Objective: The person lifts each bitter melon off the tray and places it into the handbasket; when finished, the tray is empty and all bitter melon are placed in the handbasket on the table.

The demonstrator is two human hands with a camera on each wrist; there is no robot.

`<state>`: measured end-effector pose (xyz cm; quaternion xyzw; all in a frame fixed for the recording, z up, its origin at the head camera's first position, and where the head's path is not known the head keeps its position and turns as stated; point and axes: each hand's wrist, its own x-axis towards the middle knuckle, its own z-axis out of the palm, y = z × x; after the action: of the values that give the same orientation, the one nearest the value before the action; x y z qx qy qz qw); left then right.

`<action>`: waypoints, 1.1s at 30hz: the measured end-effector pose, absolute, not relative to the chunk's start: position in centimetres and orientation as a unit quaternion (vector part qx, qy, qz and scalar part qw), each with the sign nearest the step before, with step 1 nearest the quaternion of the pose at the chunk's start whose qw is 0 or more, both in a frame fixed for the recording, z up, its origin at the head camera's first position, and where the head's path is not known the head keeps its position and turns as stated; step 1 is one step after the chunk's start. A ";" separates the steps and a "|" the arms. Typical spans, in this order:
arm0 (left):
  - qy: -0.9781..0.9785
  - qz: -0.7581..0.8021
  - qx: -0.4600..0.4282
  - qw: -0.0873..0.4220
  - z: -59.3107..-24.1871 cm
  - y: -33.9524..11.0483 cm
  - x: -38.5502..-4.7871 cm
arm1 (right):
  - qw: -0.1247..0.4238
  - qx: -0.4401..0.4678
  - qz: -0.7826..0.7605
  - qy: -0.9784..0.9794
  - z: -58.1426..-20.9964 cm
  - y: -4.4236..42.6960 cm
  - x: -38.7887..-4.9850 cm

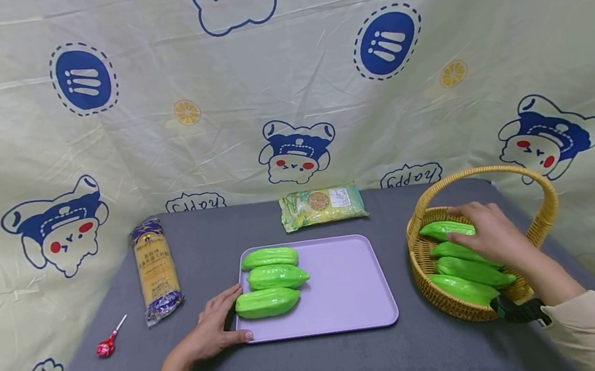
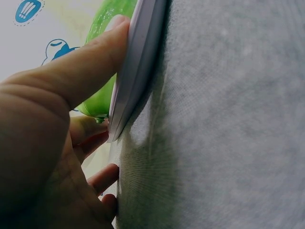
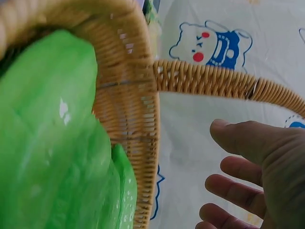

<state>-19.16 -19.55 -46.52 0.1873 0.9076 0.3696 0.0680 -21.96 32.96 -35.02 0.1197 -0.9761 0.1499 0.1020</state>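
Note:
My left hand point(image 1: 215, 325) rests at the left edge of a lilac tray point(image 1: 344, 286), its thumb against the rim in the left wrist view. On the tray's left part lie three glossy, ridged green gourds point(image 1: 268, 303), side by side. At the right, several similar green gourds point(image 1: 471, 271) lie in a woven wicker basket point(image 1: 420, 269) with a tall arched handle. Over the basket, reaching under the handle, is my right hand point(image 1: 492, 232). In the right wrist view its fingers are spread apart, with nothing between them, and stand apart from the gourds point(image 3: 45, 129).
A yellow-green packet point(image 1: 323, 207) lies behind the tray. A bag of dried pasta point(image 1: 156, 270) and a red lollipop point(image 1: 107, 346) are on the left. The grey tabletop point(image 1: 322, 370) ends at a printed cloth point(image 1: 319, 95) at the back. The basket's handle point(image 1: 550, 202) arches over the gourds.

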 end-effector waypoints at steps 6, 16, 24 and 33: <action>0.908 0.368 0.189 0.067 -46.6 -19.5 -19.1 | 0.106 0.127 0.154 -0.974 -35.0 31.9 -20.7; 0.907 0.370 0.185 0.072 -46.5 -19.6 -19.1 | 0.146 0.177 0.166 -0.959 -35.4 29.4 -18.8; 0.908 0.370 0.185 0.072 -46.6 -19.6 -19.2 | 0.189 0.224 0.159 -0.943 -36.2 26.5 -18.1; 0.906 0.371 0.186 0.077 -46.4 -19.6 -19.1 | 0.186 0.258 0.159 -0.935 -37.2 23.3 -18.1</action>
<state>-19.14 -19.62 -46.43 0.1859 0.9064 0.3714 0.0771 -18.11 23.31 -37.21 0.2576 -0.9348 0.1589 0.1857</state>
